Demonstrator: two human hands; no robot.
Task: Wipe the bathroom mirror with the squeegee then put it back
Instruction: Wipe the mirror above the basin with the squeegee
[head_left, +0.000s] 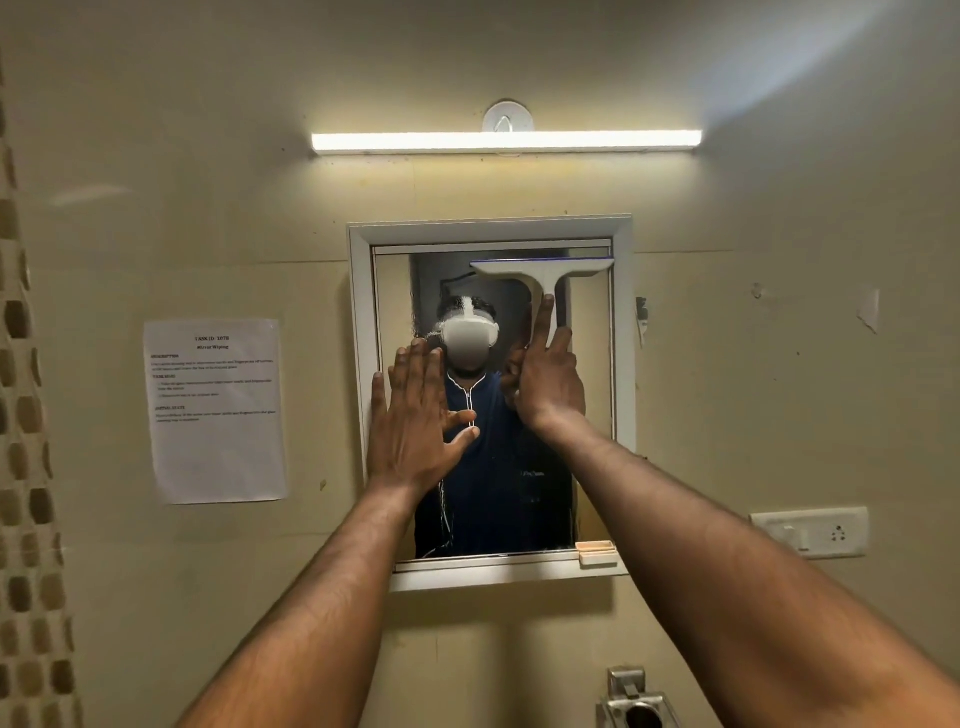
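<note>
A white-framed mirror (362, 332) hangs on the beige wall straight ahead. A white squeegee (543, 273) lies against the glass near the top right corner, its blade level and the handle pointing down. My right hand (548, 384) is closed on that handle, index finger stretched up along it. My left hand (415, 421) is spread flat with fingers apart at the mirror's left side, holding nothing. The glass reflects a person in a dark blue top and both hands.
A lit tube light (506, 141) runs above the mirror. A printed sheet (215, 410) is taped to the wall at left. A switch plate (809, 532) sits at right. A small peach box (597, 552) rests on the mirror's bottom ledge. A metal fixture (636, 701) is below.
</note>
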